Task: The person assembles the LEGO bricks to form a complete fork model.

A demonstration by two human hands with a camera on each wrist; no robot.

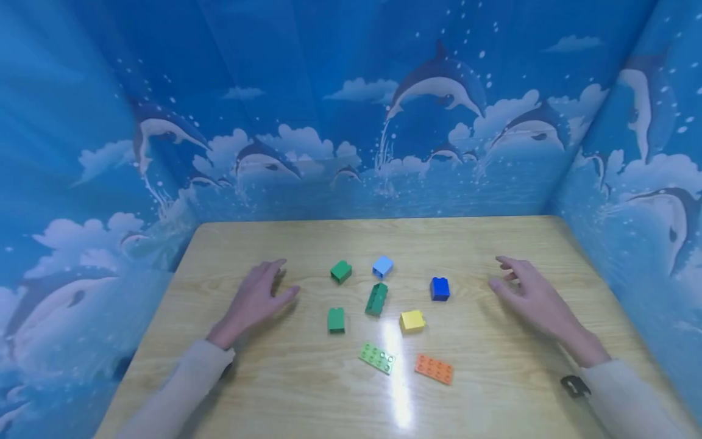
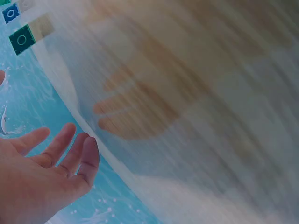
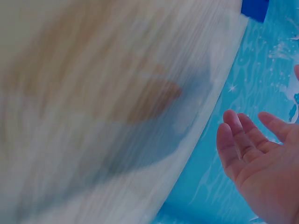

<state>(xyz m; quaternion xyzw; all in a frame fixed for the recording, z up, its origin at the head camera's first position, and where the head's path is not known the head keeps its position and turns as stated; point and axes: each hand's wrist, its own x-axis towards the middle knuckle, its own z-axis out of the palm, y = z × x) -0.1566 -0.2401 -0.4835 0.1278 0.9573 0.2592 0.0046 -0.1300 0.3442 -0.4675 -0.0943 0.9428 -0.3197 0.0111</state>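
Note:
Toy building bricks lie loose on a wooden table. My left hand (image 1: 258,299) hovers at the left with relaxed fingers, holding nothing; nearest to it are a green brick (image 1: 341,272) and another green brick (image 1: 337,320). My right hand (image 1: 529,296) is over the right side, fingers loosely bent and holding nothing, with a dark blue brick (image 1: 440,289) closest. Between the hands lie a long green brick (image 1: 376,299), a light blue brick (image 1: 382,267) and a yellow brick (image 1: 412,321). Nearer me are a light green plate brick (image 1: 376,358) and an orange plate brick (image 1: 434,369).
The pale wooden table (image 1: 274,390) reaches back to a blue dolphin-print curtain (image 1: 318,122), which also hangs along both sides. A glossy light streak crosses the table's front middle. A dark band (image 1: 576,386) sits at my right wrist.

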